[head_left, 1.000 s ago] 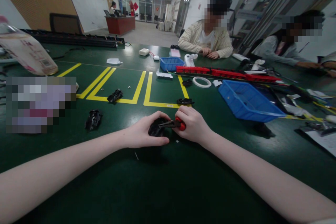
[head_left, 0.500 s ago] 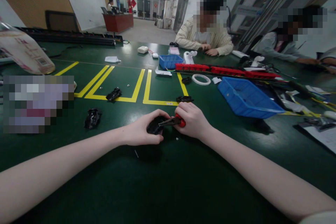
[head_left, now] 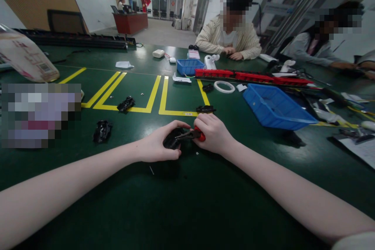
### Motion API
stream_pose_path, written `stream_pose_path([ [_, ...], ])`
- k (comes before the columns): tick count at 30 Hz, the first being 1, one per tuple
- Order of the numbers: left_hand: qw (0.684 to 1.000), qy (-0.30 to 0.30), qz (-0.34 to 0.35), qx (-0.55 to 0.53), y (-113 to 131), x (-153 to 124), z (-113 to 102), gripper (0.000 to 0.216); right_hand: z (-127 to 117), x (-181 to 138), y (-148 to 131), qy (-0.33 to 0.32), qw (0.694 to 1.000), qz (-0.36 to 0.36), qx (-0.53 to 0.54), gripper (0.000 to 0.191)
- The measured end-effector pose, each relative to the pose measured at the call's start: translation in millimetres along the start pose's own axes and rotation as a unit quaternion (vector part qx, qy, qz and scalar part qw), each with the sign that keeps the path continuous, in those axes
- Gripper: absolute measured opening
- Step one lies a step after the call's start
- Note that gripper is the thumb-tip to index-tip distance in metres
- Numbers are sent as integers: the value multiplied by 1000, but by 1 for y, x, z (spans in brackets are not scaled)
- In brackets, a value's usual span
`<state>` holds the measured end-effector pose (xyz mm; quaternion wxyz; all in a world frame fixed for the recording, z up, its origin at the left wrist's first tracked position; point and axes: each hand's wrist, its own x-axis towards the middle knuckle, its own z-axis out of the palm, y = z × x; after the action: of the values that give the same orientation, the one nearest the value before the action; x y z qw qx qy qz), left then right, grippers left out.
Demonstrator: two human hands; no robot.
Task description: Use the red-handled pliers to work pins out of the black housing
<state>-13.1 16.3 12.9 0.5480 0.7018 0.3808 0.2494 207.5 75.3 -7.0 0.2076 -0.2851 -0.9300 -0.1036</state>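
Note:
My left hand [head_left: 159,143] is closed around a black plastic part [head_left: 171,139], held low over the green table [head_left: 187,211]. In my right hand [head_left: 213,134] are pliers [head_left: 187,136] with red handles, mostly covered by my fingers. Their dark jaws reach left and meet the black part; I cannot tell what they pinch there. Just beyond my right knuckles lies a similar black part [head_left: 206,108]. More such pieces rest to the left, one black part [head_left: 102,131] nearer me and another black part [head_left: 126,104] on the yellow tape [head_left: 140,109].
A blue bin [head_left: 278,105] stands tilted at the right, with a smaller blue bin [head_left: 190,66] farther back. Between them are a white ring [head_left: 224,87] and a long red strip [head_left: 252,77]. A bottle [head_left: 29,56] leans in at the left. One person [head_left: 230,37] sits opposite.
Both hands stay in nearly the same place, still on the black part and the pliers. A small dark speck now shows on the table below them. The view has shifted slightly.

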Motion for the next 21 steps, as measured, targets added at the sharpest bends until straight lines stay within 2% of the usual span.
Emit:
stream_pose_path([
  [5,1000,6,2,7,0,0,0,57,-1,0,0,0,1000,2,-2,7],
  [11,999,-45,7,-28,-9,1,-6,55,1,1,4,-3,1000,-12,4,10],
  [21,997,-62,-20,-38,3,-2,-8,55,1,2,3,-3,1000,-15,11,8],
])
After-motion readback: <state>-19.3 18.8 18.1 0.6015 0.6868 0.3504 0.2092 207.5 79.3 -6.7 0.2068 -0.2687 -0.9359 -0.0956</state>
